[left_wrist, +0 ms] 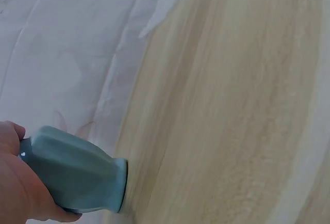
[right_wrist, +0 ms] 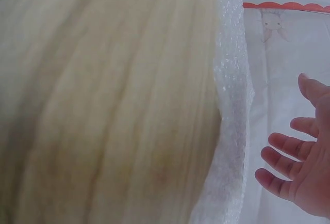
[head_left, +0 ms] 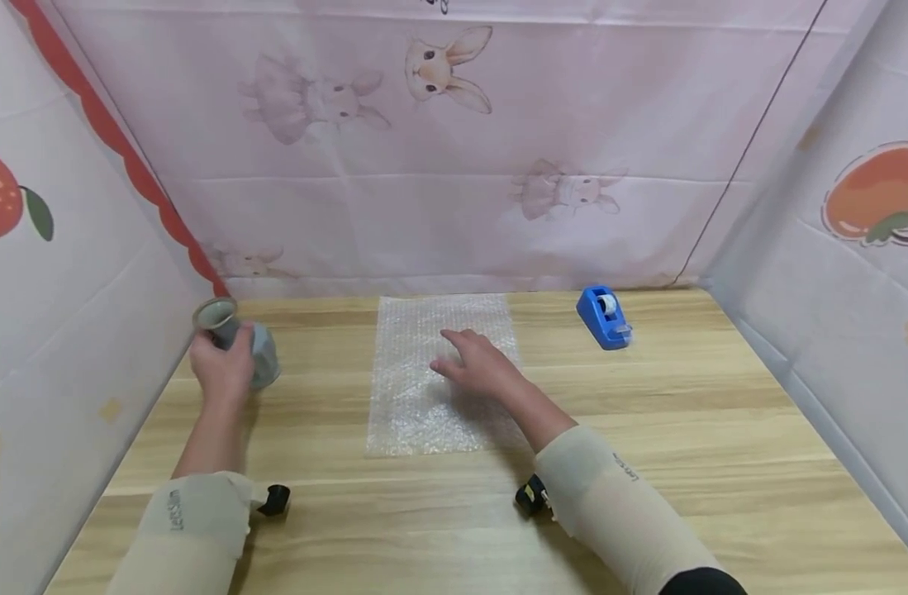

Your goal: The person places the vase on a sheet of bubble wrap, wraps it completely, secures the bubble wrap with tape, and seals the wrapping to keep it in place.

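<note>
At the table's far left, my left hand grips a grey-green ceramic vase by its neck. The vase has a flared mouth and a wider body; the left wrist view shows the vase with its foot near the wood surface, though whether it touches is hard to tell. Fingers spread and relaxed, my right hand is over a sheet of bubble wrap lying flat in the middle. The right wrist view shows that hand holding nothing, apart from the bubble wrap.
A blue tape dispenser with a roll of clear tape stands at the back right of the wooden table. A pink rabbit-print cloth hangs behind the table, and printed white cloths close off both sides.
</note>
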Demonstrator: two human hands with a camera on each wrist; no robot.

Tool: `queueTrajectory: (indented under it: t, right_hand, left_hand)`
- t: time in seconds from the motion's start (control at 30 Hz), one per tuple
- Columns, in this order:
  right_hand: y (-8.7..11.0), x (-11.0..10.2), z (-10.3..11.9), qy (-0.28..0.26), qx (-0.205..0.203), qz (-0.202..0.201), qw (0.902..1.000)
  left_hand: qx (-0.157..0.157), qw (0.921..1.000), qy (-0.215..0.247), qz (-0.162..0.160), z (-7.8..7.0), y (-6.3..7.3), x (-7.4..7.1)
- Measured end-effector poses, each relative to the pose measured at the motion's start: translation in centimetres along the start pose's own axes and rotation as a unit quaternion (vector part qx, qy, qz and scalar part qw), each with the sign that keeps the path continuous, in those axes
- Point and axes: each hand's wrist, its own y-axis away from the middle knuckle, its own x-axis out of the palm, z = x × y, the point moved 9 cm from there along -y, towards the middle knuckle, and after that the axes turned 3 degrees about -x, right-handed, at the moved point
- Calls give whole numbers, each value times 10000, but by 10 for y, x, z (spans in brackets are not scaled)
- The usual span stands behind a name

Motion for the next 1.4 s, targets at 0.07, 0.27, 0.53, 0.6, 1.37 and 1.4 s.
queueTrajectory:
  t: [0.07, 0.27, 0.53, 0.6, 1.37, 1.4]
  right_hand:
    - [-1, 0, 2, 15, -42, -12, 10000]
    - [0, 1, 6, -165, -72, 21, 9998]
    - [-1, 1, 19, -264, -425, -95, 9987]
    - [-1, 2, 21, -327, -489, -90, 9982]
    - [5, 4, 22, -3495, -207, -511, 9353]
    - [5, 5, 21, -3726, -157, -493, 9265]
  left_hand:
    - [-87, 9998, 172, -26, -1, 2, -1]
    - [-144, 9976, 680, 45, -11, 16, 7]
    - [-1011, 9639, 2293, 895, -20, 51, 55]
    - [-1067, 9563, 2492, 1095, -23, 61, 67]
    - [-1023, 9052, 3404, 2332, -43, 139, 153]
    - [-1009, 9032, 3424, 2386, -43, 141, 155]
